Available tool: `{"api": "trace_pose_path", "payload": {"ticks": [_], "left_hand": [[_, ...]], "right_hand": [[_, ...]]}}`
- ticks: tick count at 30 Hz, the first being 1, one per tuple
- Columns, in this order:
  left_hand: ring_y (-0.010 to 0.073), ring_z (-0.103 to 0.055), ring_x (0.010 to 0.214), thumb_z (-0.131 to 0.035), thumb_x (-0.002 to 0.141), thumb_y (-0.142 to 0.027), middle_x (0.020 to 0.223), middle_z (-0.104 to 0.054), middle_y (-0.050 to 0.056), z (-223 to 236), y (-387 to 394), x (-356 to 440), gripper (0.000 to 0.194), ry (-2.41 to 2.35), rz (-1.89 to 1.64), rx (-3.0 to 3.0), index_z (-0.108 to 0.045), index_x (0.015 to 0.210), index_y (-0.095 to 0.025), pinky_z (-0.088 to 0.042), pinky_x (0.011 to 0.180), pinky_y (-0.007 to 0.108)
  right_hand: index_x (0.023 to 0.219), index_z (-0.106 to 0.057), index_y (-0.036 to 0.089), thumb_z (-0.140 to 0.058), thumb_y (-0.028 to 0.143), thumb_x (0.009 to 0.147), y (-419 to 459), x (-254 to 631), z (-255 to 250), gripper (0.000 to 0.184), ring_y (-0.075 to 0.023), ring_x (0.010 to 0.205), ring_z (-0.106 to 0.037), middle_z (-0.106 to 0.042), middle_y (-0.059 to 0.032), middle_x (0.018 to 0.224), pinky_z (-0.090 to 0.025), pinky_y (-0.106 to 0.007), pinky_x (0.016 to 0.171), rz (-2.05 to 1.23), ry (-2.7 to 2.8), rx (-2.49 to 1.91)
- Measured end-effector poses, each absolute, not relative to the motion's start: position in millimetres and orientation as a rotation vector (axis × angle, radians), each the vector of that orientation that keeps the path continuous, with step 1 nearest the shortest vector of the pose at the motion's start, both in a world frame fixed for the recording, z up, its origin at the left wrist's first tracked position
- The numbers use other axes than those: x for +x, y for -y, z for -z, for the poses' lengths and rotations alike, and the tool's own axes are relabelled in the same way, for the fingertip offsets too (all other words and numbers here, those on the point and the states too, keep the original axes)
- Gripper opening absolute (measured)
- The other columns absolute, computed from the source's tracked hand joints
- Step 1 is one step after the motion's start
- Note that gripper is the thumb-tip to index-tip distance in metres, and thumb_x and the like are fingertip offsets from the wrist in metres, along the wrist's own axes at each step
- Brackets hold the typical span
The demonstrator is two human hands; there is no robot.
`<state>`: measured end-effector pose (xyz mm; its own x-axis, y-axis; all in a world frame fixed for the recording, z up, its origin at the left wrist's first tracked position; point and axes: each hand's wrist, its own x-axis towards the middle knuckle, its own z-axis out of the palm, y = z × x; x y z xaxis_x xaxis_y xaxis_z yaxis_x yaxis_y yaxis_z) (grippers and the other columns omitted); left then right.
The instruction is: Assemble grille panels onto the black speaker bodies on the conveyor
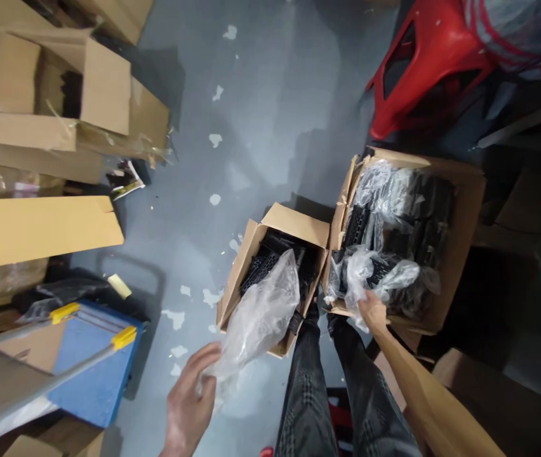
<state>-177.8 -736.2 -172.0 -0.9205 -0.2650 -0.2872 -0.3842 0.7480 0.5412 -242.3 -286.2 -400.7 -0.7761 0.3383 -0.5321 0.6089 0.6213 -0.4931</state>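
Observation:
A clear, crumpled plastic bag (263, 304) stretches over the smaller cardboard box (294, 223), which contains black slotted parts (257, 270). At the lower end of that bag is my left hand (190, 392), its thumb and fingers curved and apart. The plastic reaches the fingertips, though whether they touch it is unclear. My right hand (373, 311) is closed on another clear plastic bag (359, 273) at the near side of the larger cardboard box (465, 209). A black slotted part (381, 271) shows by this bag. More black parts wrapped in plastic fill the larger box.
A red plastic stool (435, 54) stands beyond the larger box. To the left are an open carton (106, 86), a yellowish cardboard flap (42, 230) and a blue platform (96, 368) with yellow-ended metal bars. Grey floor (270, 127) with pale patches lies between.

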Motion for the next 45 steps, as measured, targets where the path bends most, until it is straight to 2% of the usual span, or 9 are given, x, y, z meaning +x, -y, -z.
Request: {"api": "trace_pose_path", "payload": {"ticks": [4,8,15,18,21,24,32,40,45], "left_hand": [[0.0255,-0.074,0.078,-0.066,0.08,-0.031,0.08,-0.075,0.0,153.8,761.8,-167.8,0.009,-2.866,-0.889,-0.681,-0.072,0.074,-0.027,-0.058,0.075,0.036],[0.0205,-0.061,0.056,-0.053,0.083,-0.043,0.062,-0.065,0.0,161.0,760.5,-184.4,0.028,-2.582,-0.852,-0.581,-0.062,0.064,-0.025,-0.047,0.055,0.03],[0.0329,-0.076,0.083,-0.063,0.086,-0.058,0.083,-0.077,0.007,224.4,660.3,-238.7,0.037,-2.26,-0.387,-0.572,-0.069,0.105,-0.027,-0.051,0.081,0.04],[0.0367,-0.076,0.101,-0.069,0.087,-0.058,0.093,-0.08,0.013,255.9,629.4,-256.7,0.056,-2.149,-0.89,-0.659,-0.066,0.131,-0.024,-0.052,0.094,0.047],[0.0344,-0.074,0.112,-0.059,0.096,-0.063,0.115,-0.08,0.017,286.9,617.4,-270.9,0.054,-1.946,-1.32,-0.716,-0.072,0.126,-0.021,-0.055,0.097,0.045],[0.031,-0.077,0.097,-0.06,0.095,-0.063,0.103,-0.082,0.015,307.1,620.6,-276.5,0.056,-1.885,-1.377,-0.727,-0.076,0.117,-0.014,-0.059,0.086,0.04],[0.027,-0.072,0.089,-0.067,0.076,-0.046,0.088,-0.079,0.005,280.9,699.3,-256.5,0.032,-2.15,-1.089,-0.824,-0.076,0.091,-0.019,-0.054,0.075,0.032],[0.0166,-0.052,0.062,-0.07,0.073,-0.044,0.058,-0.056,-0.004,249.1,744.1,-233.2,0.025,-2.427,-0.75,-0.906,-0.059,0.066,-0.024,-0.041,0.062,0.026],[0.0165,-0.059,0.066,-0.066,0.074,-0.043,0.066,-0.065,-0.004,246.4,728.0,-231.8,0.02,-2.437,-0.821,-0.842,-0.062,0.071,-0.023,-0.047,0.064,0.025]], "right_hand": [[0.094,-0.066,0.015,-0.062,0.047,0.104,250.3,-247.0,376.2,0.034,-0.0117,0.058,-0.059,-0.064,0.0023,0.076,-0.052,-0.026,0.055,1.104,-2.337,1.164],[0.072,-0.054,0.022,-0.06,0.048,0.088,229.3,-255.8,318.9,0.031,-0.0125,0.04,-0.041,-0.046,0.0064,0.05,-0.035,-0.026,0.038,1.3,-2.222,1.324],[0.057,-0.05,0.024,-0.066,0.04,0.068,263.7,-254.5,223.8,0.025,-0.0102,0.041,-0.034,-0.042,0.0051,0.047,-0.027,-0.024,0.04,1.514,-1.976,1.122],[0.057,-0.051,0.023,-0.061,0.036,0.072,306.0,-249.8,190.0,0.022,-0.0102,0.045,-0.032,-0.04,0.0052,0.05,-0.026,-0.024,0.043,1.556,-1.79,0.754],[0.058,-0.039,0.024,-0.052,0.025,0.077,352.4,-254.2,163.3,0.023,-0.0114,0.051,-0.033,-0.035,0.0053,0.055,-0.028,-0.025,0.051,1.602,-1.652,0.184],[0.06,-0.028,0.023,-0.051,0.011,0.074,393.0,-266.1,152.4,0.03,-0.0113,0.054,-0.032,-0.031,0.0062,0.058,-0.026,-0.028,0.057,1.571,-1.607,-0.346],[0.057,-0.027,0.024,-0.062,0.014,0.066,477.3,-283.6,167.3,0.037,-0.0125,0.049,-0.018,-0.024,0.0075,0.051,-0.019,-0.03,0.052,1.538,-1.58,-0.847],[0.064,-0.053,0.022,-0.064,0.018,0.076,506.7,-240.0,249.2,0.017,-0.0152,0.063,-0.06,-0.064,0.002,0.066,-0.042,-0.025,0.065,1.332,-1.85,-0.562],[0.097,-0.072,0.018,-0.059,0.012,0.079,464.6,-218.2,331.1,0.024,-0.0249,0.094,-0.071,-0.073,-0.0094,0.1,-0.054,-0.033,0.085,1.193,-2.051,-0.109]]}}
